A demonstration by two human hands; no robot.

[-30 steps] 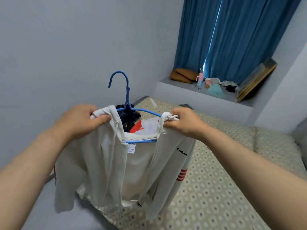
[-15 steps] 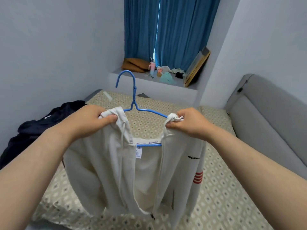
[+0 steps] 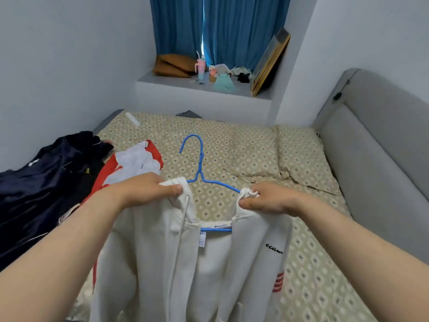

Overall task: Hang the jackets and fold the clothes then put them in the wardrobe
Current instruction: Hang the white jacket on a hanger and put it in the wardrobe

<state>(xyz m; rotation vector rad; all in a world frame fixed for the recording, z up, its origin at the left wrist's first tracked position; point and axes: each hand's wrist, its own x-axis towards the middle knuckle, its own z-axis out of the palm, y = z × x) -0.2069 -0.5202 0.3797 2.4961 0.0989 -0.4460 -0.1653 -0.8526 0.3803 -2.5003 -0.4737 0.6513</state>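
Over the near edge of the bed (image 3: 255,147), w/ its beige diamond-print sheet, both hands are holding up a white zip-front hooded jacket (image 3: 151,263) that is hanging on a blue wire hanger (image 3: 197,163). The left hand (image 3: 148,189) is gripping one shoulder, fingers curled round bunched fabric. The right hand (image 3: 267,199) is pinching the other shoulder's bunch where it's sitting on the hanger arm. The hanger hook is pointing up & away from the person. The jacket front is hanging open, w/ a drawstring dangling. Along the bed's left edge a dark navy jacket (image 3: 46,182) is lying crumpled, w/ a red-and-white garment (image 3: 137,161) touching it. A grey padded headboard (image 3: 371,147) is running along the right edge. Beyond the far edge, a window ledge (image 3: 262,95) is carrying a pink tumbler (image 3: 200,68) & a leaning wood-framed picture (image 3: 270,63), under blue curtains (image 3: 232,26).
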